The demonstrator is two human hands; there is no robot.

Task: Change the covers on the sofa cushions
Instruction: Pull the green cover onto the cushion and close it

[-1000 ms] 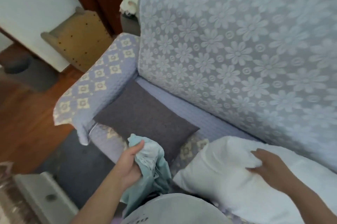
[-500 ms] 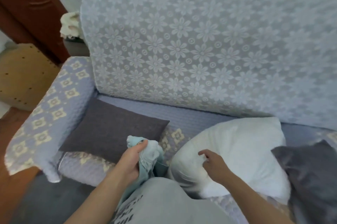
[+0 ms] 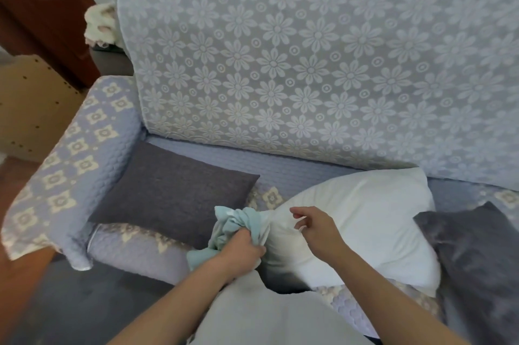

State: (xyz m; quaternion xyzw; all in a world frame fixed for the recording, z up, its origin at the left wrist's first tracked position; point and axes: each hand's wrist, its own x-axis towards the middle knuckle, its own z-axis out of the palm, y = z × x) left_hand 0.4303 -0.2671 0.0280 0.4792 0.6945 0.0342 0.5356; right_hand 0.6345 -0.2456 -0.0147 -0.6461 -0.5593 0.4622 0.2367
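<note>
- The left hand (image 3: 241,249) is clenching a bunched pale teal cover (image 3: 233,225), its grip wrapping tightly around the crumpled cloth, with the knuckles facing up.
- The teal cover is sitting at the front of the sofa seat, pressing against the near left corner of the bare white cushion (image 3: 362,221).
- The right hand (image 3: 317,228) is hovering just over the white cushion's left part, its grip released and holding nothing, with the fingers loosely curling and the index finger pointing left toward the teal cloth.
- Whether the right fingertips are touching the white cushion is not something I can tell.
- The white cushion is lying flat on the sofa seat (image 3: 280,170), in the middle, reaching from the front edge back toward the backrest.
- A dark grey cushion (image 3: 171,193) is lying flat on the seat at the left, just beside the patterned armrest (image 3: 75,159) and near the teal cover.
- A grey furry cover (image 3: 477,249) is lying at the right, touching the white cushion's right edge.
- A floral lace throw (image 3: 309,69) is covering the backrest behind all the cushions.
- A reddish-brown wooden door (image 3: 42,7) is standing to the left behind the sofa.
</note>
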